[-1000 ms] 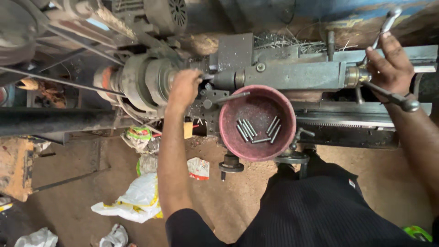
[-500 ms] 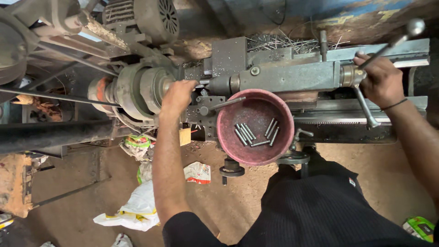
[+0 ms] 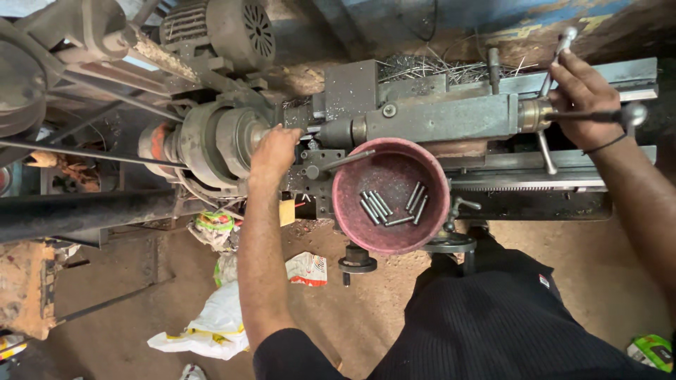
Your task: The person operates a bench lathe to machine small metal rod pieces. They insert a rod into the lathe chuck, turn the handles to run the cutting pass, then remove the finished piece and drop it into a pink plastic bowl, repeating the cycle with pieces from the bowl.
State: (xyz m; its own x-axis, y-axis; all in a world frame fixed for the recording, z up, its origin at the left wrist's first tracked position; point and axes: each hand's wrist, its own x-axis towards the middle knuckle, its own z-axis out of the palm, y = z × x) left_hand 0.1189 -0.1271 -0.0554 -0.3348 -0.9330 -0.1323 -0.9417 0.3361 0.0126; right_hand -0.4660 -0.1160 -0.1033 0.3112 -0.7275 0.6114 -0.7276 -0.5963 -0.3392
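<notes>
Grey cast iron everywhere here: we're leaning over an old lathe [image 3: 436,119], grimy and chipped, bed running left to right, with a ribbed electric motor [image 3: 225,28] sitting behind the headstock. Our left hand [image 3: 274,149] is up against the round chuck [image 3: 222,141], fingers curled in at its face, though we can't tell whether they're pinching anything. Our right hand [image 3: 581,95] is wrapped tight round the spoked tailstock handle [image 3: 595,114], probably for leverage on those ball-ended bars. Parked on the carriage just below the spindle is a dull red plastic bowl [image 3: 352,211], handy for both hands. Inside it lie a few short metal pins [image 3: 391,207], smooth, slim, scattered loose. Curly swarf [image 3: 429,67] piles behind.
</notes>
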